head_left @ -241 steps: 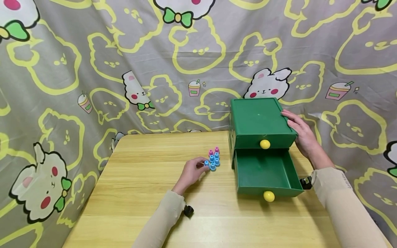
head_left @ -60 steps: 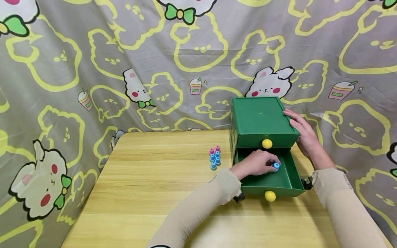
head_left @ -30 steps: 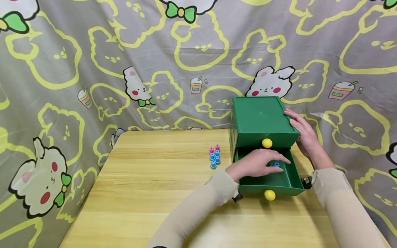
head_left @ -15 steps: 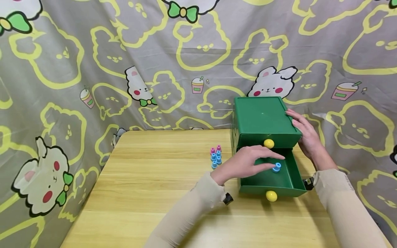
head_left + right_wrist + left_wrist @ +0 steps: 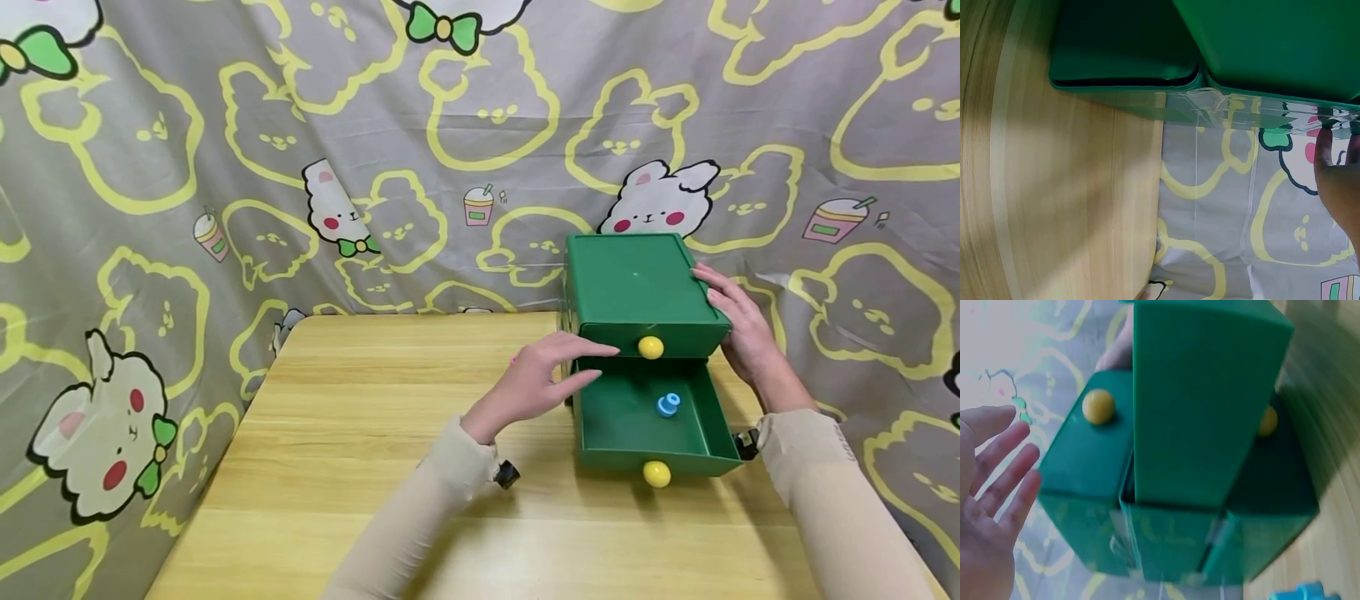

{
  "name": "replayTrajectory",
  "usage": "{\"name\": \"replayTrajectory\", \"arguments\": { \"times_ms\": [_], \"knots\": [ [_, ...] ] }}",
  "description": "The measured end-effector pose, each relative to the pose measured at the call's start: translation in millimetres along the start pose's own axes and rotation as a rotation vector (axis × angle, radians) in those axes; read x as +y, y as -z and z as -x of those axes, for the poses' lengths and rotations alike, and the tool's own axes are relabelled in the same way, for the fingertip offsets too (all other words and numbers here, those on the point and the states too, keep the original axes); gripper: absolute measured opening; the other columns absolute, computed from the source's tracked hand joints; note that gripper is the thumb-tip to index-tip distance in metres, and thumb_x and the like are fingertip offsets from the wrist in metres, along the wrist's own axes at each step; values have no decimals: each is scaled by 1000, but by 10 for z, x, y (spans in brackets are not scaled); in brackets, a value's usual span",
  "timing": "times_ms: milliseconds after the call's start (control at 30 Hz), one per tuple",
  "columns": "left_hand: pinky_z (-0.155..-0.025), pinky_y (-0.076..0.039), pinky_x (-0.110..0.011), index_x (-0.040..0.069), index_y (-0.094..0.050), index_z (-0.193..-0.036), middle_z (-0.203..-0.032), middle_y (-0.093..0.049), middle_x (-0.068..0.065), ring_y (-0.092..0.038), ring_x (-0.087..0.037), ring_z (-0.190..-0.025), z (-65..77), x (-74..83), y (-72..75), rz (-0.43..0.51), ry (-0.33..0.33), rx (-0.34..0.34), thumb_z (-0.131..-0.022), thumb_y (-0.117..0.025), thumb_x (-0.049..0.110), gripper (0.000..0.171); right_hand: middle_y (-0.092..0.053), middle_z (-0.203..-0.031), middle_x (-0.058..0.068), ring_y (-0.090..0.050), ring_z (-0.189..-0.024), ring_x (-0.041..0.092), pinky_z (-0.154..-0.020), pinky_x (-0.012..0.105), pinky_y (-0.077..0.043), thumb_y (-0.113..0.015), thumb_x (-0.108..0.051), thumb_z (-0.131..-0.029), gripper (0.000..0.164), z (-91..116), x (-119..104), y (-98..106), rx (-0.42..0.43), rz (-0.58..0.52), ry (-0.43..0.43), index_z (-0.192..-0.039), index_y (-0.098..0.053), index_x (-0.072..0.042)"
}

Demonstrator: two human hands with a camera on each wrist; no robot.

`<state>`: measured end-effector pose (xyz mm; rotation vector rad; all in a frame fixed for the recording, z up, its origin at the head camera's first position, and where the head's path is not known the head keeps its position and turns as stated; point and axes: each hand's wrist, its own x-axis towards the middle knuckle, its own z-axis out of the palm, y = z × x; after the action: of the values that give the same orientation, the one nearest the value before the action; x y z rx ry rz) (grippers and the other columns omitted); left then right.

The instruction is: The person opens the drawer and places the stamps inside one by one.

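Note:
A green drawer cabinet stands on the table's right side, its middle drawer pulled out. One small blue peg-like piece lies tilted inside that drawer. My left hand hovers just left of the drawer, fingers extended and holding nothing. Beneath it the group of small pieces is almost hidden; a bit of a pink piece peeks out, and a blue piece shows in the left wrist view. My right hand rests on the cabinet's right side with fairly straight fingers, also seen in the right wrist view.
Yellow round knobs stick out from the drawer fronts. The wooden table reaches back to a grey patterned curtain. A black wrist camera sits under the left cuff, another beside the drawer.
My left hand carried a blue piece from the group into the drawer and let it go. Since then it has moved back left, over the remaining pieces. My right hand stays on the cabinet.

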<state>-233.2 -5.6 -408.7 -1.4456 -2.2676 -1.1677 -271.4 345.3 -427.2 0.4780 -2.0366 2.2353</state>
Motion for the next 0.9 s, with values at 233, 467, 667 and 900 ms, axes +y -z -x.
{"name": "replayTrajectory", "arguments": {
  "times_ms": [233, 467, 667, 900],
  "knots": [
    [-97, -53, -29, 25, -66, -139, -133, -68, 5, -62, -10, -113, 232, -224, 92, -30, 138, 63, -103, -68, 23, 36, -13, -174, -2, -8, -159, 19, -103, 14, -41, -42, -25, -113, 48, 11, 1, 6, 5, 2, -4, -160, -40, -15],
    [-100, -54, -37, 26, -66, -139, -133, -68, 5, -62, -11, -116, 506, -500, 65, -23, 277, 44, -102, -68, 22, 37, -14, -174, -4, -8, -159, 19, -104, 14, -40, -41, -24, -113, 48, 7, 13, 11, 0, 2, -5, -161, -39, -15],
    [-101, -55, -48, 16, -65, -139, -135, -68, -5, -66, -25, -115, 671, -708, 48, 62, 367, -9, -102, -67, 17, 37, -11, -175, -2, -7, -160, 19, -104, 13, -41, -41, -25, -113, 48, 13, 4, 9, 4, 6, -3, -161, -39, -15],
    [-103, -54, -47, 11, -66, -138, -138, -67, -8, -66, -33, -119, 812, -838, 11, 62, 472, -103, -102, -68, 15, 37, -13, -174, -3, -8, -159, 19, -105, 13, -40, -41, -25, -113, 49, 6, 2, 0, 0, 5, -4, -161, -39, -14]
  ]
}}
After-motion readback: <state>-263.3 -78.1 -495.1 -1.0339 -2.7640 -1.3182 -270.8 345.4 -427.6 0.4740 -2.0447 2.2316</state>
